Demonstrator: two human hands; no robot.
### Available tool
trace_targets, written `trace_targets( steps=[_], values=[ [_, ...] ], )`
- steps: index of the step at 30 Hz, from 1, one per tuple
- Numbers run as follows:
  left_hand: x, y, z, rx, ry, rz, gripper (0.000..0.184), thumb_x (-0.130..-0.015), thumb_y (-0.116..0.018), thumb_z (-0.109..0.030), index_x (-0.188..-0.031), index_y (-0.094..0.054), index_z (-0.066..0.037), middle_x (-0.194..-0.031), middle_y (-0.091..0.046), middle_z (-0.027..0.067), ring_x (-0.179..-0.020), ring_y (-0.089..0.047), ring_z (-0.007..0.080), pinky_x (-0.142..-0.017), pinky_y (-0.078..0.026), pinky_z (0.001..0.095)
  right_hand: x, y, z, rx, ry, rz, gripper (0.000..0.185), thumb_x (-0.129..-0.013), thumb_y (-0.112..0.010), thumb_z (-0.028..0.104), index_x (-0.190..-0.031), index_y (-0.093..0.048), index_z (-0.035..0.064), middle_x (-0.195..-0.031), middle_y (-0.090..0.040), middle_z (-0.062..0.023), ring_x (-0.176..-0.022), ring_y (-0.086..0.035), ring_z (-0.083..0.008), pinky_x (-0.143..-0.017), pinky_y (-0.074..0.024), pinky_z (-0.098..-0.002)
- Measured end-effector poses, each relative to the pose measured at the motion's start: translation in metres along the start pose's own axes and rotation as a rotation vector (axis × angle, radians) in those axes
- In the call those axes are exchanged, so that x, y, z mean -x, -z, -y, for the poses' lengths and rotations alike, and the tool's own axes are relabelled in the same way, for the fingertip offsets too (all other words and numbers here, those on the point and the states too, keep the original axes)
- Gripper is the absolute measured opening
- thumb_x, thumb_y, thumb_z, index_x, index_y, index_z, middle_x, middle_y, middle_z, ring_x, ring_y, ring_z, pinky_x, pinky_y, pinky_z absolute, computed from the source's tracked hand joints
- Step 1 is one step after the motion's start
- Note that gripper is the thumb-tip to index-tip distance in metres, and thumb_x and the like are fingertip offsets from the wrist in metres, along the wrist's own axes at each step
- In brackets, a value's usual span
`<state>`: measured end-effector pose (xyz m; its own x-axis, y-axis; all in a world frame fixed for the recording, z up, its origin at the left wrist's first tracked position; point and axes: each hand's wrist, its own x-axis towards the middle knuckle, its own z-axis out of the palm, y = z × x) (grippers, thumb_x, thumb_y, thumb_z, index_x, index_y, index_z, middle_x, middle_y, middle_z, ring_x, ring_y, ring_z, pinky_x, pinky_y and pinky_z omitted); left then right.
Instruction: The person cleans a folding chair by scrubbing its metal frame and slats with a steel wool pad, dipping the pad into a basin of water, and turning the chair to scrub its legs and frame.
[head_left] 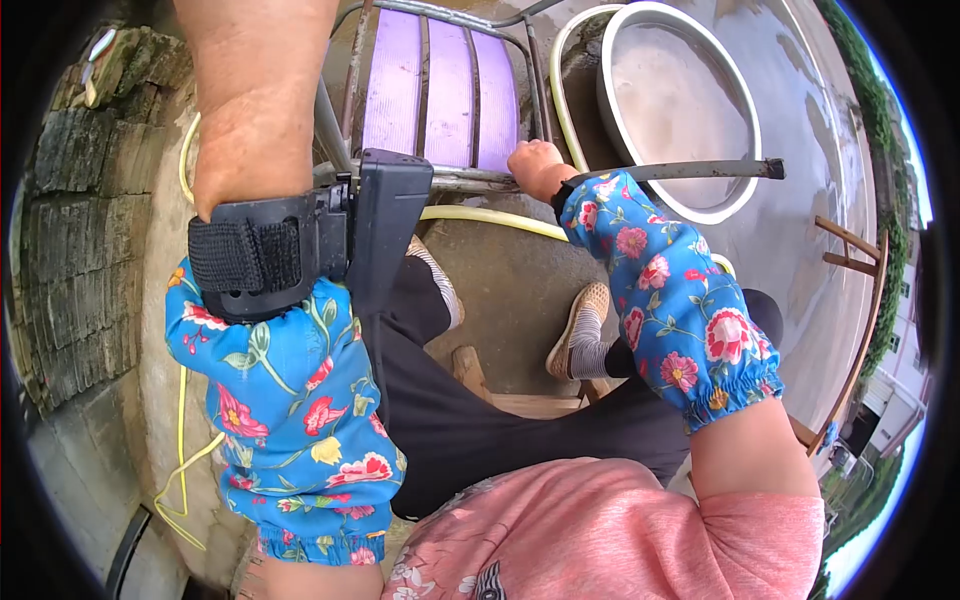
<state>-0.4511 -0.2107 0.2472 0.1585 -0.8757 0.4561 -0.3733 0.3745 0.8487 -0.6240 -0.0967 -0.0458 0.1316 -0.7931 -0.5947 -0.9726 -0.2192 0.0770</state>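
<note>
A chair with a rusty metal frame and purple slats lies at the top centre. My right hand is closed around the frame at the chair's lower right corner. On the left, my left hand reaches past the top edge of the view beside the chair; its back shows, but its fingers are out of sight, so its hold is hidden. A black strap with a black box circles the left wrist. A dark strap with a long flat piece is on the right wrist.
A large round basin with cloudy water stands at the upper right. A pale yellow hose runs under the chair and around the basin. Stacked grey tiles line the left. A wooden seat shows beneath my legs on wet concrete.
</note>
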Motion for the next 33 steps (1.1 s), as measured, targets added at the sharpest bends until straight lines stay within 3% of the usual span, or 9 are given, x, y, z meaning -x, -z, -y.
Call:
trace_targets(
  steps=[2, 8, 12, 16, 20, 23, 29, 32, 33],
  values=[
    [-0.004, 0.000, -0.008, 0.016, 0.147, 0.002, 0.019, -0.082, -0.053, -0.006, -0.101, -0.055, -0.002, -0.063, -0.055, 0.0043, -0.039, -0.048, 0.0110, -0.036, -0.039, 0.0246, -0.007, -0.015, 0.016, -0.142, -0.070, -0.043, 0.020, -0.082, -0.059, 0.010, -0.097, -0.072, 0.0057, -0.105, -0.068, -0.0156, -0.101, -0.066, -0.0265, -0.085, -0.0528, -0.0349],
    [-0.002, -0.005, 0.007, 0.025, -0.081, -0.034, 0.017, -0.084, -0.054, -0.006, -0.100, -0.055, -0.003, -0.063, -0.054, 0.0047, -0.038, -0.047, 0.0111, -0.034, -0.038, 0.0246, -0.011, -0.011, 0.072, -0.919, -0.114, -0.475, 0.018, -0.079, -0.063, 0.017, -0.090, -0.065, 0.0029, -0.095, -0.062, -0.0202, -0.094, -0.060, -0.0391, -0.084, -0.0481, -0.0458],
    [-0.001, -0.002, 0.004, 0.049, -0.021, 0.004, 0.015, -0.084, -0.052, -0.007, -0.099, -0.056, -0.005, -0.064, -0.054, 0.0043, -0.038, -0.046, 0.0110, -0.034, -0.037, 0.0244, -0.015, -0.015, 0.065, -0.770, 0.118, -0.573, 0.016, -0.078, -0.065, 0.016, -0.089, -0.063, 0.0054, -0.093, -0.060, -0.0164, -0.091, -0.060, -0.0365, -0.081, -0.0488, -0.0437],
    [0.003, 0.001, 0.001, 0.049, -0.010, -0.004, 0.015, -0.084, -0.052, -0.007, -0.099, -0.056, -0.006, -0.064, -0.054, 0.0040, -0.037, -0.046, 0.0106, -0.034, -0.036, 0.0242, 0.001, -0.041, 0.019, -0.451, 0.010, -0.294, 0.014, -0.078, -0.060, 0.012, -0.089, -0.066, 0.0056, -0.097, -0.062, -0.0150, -0.094, -0.062, -0.0325, -0.080, -0.0508, -0.0423],
    [0.003, 0.001, 0.006, 0.116, -0.110, 0.026, 0.015, -0.084, -0.052, -0.007, -0.099, -0.056, -0.006, -0.064, -0.054, 0.0038, -0.037, -0.046, 0.0104, -0.034, -0.036, 0.0241, -0.009, -0.017, 0.058, -0.700, 0.069, -0.498, 0.015, -0.078, -0.063, 0.014, -0.088, -0.065, 0.0040, -0.092, -0.061, -0.0174, -0.091, -0.061, -0.0360, -0.081, -0.0497, -0.0434],
    [0.002, 0.001, 0.004, 0.053, 0.007, 0.027, 0.016, -0.084, -0.052, -0.007, -0.099, -0.056, -0.005, -0.065, -0.054, 0.0039, -0.037, -0.046, 0.0104, -0.034, -0.036, 0.0240, -0.011, -0.010, 0.074, -0.797, 0.104, -0.565, 0.014, -0.078, -0.065, 0.017, -0.086, -0.063, 0.0050, -0.091, -0.060, -0.0160, -0.092, -0.060, -0.0368, -0.081, -0.0493, -0.0441],
    [0.005, 0.004, -0.002, 0.055, 0.003, 0.016, 0.016, -0.084, -0.052, -0.007, -0.099, -0.057, -0.005, -0.065, -0.053, 0.0036, -0.038, -0.047, 0.0101, -0.034, -0.036, 0.0239, -0.008, -0.043, 0.029, -0.478, -0.042, -0.359, 0.012, -0.078, -0.062, 0.012, -0.087, -0.064, 0.0055, -0.087, -0.061, -0.0140, -0.089, -0.061, -0.0347, -0.078, -0.0501, -0.0443],
    [0.003, 0.004, 0.007, -0.011, -0.058, -0.006, 0.015, -0.085, -0.053, -0.008, -0.100, -0.057, -0.006, -0.065, -0.053, 0.0031, -0.039, -0.047, 0.0100, -0.035, -0.037, 0.0234, -0.021, -0.009, 0.076, -0.680, 0.087, -0.560, 0.013, -0.079, -0.063, 0.016, -0.087, -0.062, 0.0059, -0.085, -0.060, -0.0145, -0.086, -0.061, -0.0358, -0.076, -0.0493, -0.0449],
    [-0.007, 0.012, 0.019, 0.040, 0.008, 0.064, 0.020, -0.085, -0.057, -0.012, -0.103, -0.060, -0.005, -0.075, -0.060, 0.0065, -0.052, -0.056, 0.0139, -0.048, -0.042, 0.0272, -0.028, 0.001, 0.085, -0.717, 0.118, -0.606, 0.013, -0.079, -0.063, 0.016, -0.088, -0.062, 0.0061, -0.085, -0.059, -0.0144, -0.085, -0.060, -0.0361, -0.076, -0.0490, -0.0450]
  ],
)
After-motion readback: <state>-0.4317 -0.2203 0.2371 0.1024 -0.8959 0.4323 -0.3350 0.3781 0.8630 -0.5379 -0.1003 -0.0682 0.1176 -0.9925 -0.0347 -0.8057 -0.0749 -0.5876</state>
